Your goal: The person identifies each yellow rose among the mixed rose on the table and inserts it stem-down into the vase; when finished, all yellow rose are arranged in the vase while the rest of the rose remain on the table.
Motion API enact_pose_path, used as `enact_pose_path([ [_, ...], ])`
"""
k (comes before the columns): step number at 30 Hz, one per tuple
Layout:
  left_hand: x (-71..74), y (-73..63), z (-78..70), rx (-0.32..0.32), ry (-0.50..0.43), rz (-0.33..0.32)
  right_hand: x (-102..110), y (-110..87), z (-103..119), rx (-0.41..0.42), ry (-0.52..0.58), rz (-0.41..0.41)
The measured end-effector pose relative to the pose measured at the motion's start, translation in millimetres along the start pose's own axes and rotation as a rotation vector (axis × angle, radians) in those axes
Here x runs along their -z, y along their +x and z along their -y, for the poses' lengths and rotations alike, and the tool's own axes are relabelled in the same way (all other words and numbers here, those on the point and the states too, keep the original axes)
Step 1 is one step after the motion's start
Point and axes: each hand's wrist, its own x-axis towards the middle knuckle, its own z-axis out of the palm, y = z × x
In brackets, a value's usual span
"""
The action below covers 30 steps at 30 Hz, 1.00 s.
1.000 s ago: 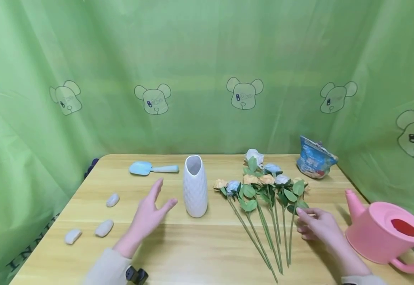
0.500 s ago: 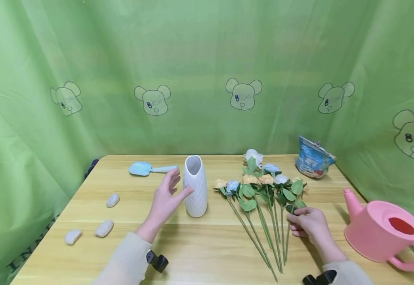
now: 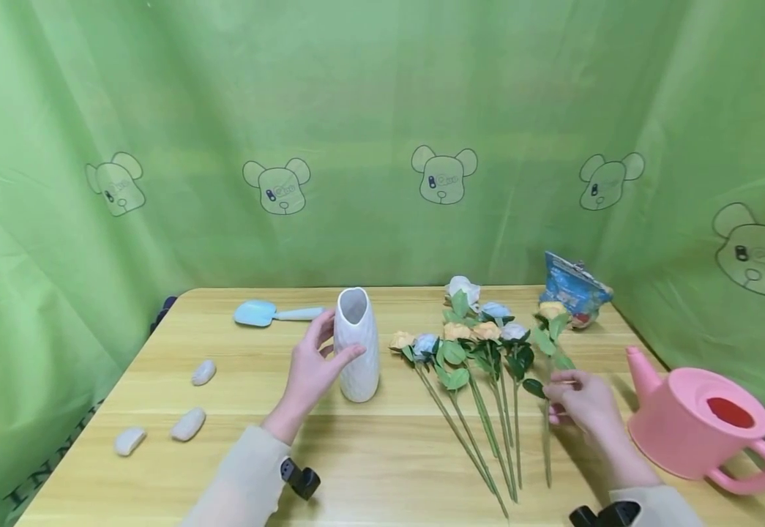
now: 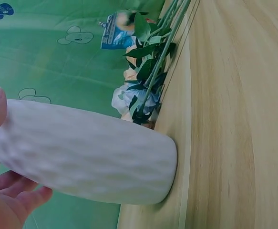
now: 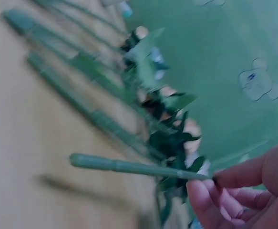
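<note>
A white textured vase (image 3: 364, 329) stands upright mid-table. My left hand (image 3: 311, 372) holds it from the left, thumb across the near side and fingers on the far side; the left wrist view shows the vase (image 4: 96, 152) between thumb and fingers. With thumb and fingertips, my right hand (image 3: 583, 402) pinches the stem of an artificial yellow rose (image 3: 553, 310). That stem (image 5: 129, 167) is raised off the table, its shadow below it. Left of it lie several artificial roses in white, blue and peach, their green stems (image 3: 487, 424) pointing toward me.
A pink watering can (image 3: 685, 432) stands at the right, close to my right forearm. Behind the roses sits a blue bag (image 3: 569, 285). At the back left lies a light-blue trowel (image 3: 257, 313). Three pale stones (image 3: 188, 424) lie on the left. A green curtain (image 3: 356, 95) encloses the table.
My left hand has moved right and up to the vase and taken hold of it. My right hand has taken the yellow rose by its stem and lifted it rightward, apart from the others.
</note>
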Motion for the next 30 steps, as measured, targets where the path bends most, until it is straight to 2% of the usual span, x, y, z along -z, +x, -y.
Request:
enact_pose_path([
  [5, -0.5, 1.6, 2.7, -0.012, -0.011, -0.008, -3.5, -5.6, 28.3, 0.118, 0.015, 0.029],
  [10, -1.1, 2.6, 1.5, 0.012, -0.012, 0.013, -19.2, -10.3, 62.8, 0.244, 0.084, 0.059],
  [15, -1.4, -0.5, -16.8, 0.003, -0.033, 0.029, -44.0, -11.5, 95.6, 0.405, 0.133, 0.094],
  [19, -4.5, -3.6, -25.8, -0.007, -0.015, 0.02, -63.9, -10.5, 119.7, 0.49, 0.12, 0.12],
  [26, -9.3, -0.2, -0.7, -0.004, 0.006, -0.018, -97.6, -4.9, 163.6, 0.583, 0.081, 0.171],
  [30, -10.2, -0.4, 3.5, -0.027, 0.013, -0.021, -116.3, -4.8, 193.7, 0.649, 0.114, 0.192],
])
